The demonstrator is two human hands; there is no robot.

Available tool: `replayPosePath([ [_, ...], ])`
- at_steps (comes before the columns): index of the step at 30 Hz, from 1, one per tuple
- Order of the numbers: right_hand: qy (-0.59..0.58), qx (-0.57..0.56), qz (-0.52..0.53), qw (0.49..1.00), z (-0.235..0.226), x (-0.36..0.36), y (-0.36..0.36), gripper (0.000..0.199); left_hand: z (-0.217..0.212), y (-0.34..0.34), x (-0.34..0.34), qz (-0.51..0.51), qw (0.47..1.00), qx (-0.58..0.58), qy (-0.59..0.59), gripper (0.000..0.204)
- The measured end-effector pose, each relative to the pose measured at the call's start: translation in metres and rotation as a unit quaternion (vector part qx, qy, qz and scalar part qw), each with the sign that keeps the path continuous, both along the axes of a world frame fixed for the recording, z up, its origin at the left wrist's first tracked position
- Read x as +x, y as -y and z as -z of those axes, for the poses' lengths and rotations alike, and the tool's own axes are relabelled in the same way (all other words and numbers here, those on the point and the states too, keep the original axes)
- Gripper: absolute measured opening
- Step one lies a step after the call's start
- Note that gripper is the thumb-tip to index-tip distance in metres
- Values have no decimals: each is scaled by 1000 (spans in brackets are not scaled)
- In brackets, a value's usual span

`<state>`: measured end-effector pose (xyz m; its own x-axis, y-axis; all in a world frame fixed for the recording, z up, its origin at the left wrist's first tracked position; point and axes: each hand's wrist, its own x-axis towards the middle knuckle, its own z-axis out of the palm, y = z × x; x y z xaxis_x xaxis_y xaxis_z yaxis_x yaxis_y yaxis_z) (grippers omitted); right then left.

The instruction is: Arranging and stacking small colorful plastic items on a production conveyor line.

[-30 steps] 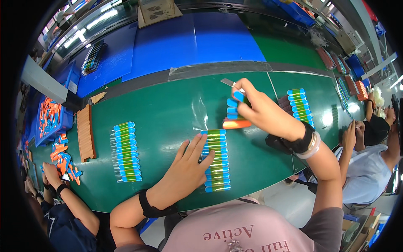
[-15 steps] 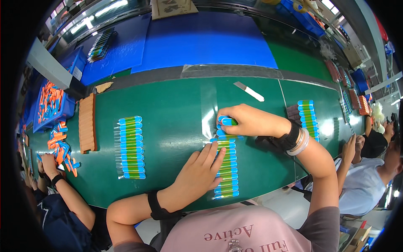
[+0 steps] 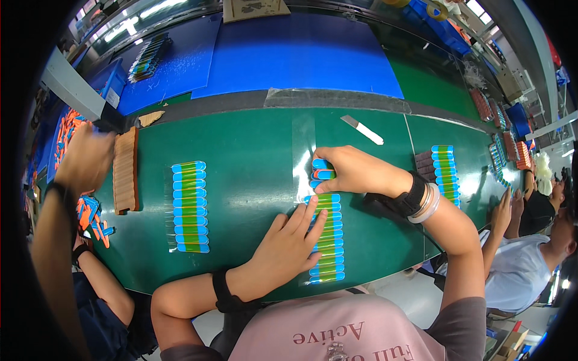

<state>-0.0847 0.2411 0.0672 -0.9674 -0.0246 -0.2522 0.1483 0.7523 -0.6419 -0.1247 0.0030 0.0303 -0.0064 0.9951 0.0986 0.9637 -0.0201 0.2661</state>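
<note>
In front of me, a column of round-ended blue-and-green strips, which look like small nail files, lies on the green table. My left hand rests along its left side, fingers stretched out and touching the upper strips. Just above the column's far end, my right hand pinches a few loose nail files between thumb and fingers; an orange edge shows among them. A clear plastic strip lies on the table beside the right hand's fingertips. Part of the column is hidden under the left fingers.
Similar columns lie left and right. A knife with a white handle lies beyond my right hand. At left are a ribbed orange-brown block, loose orange-and-blue pieces and a co-worker's reaching hand. Blue sheets cover the far side.
The nail files in my right hand have separated from the column's far end, and more of them show. My left hand stays about the same. A co-worker's arm has come in at left.
</note>
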Motion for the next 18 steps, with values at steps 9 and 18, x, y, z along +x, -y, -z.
replayPosePath([
  [9, 65, -31, -6, 997, -5, -5, 4, 44, -1, 1, 0, 0, 1000, -3, -14, 78],
  [18, 36, -38, 14, 999, -8, -3, 2, 29, 2, 1, 1, -1, 1000, 13, -24, 75],
])
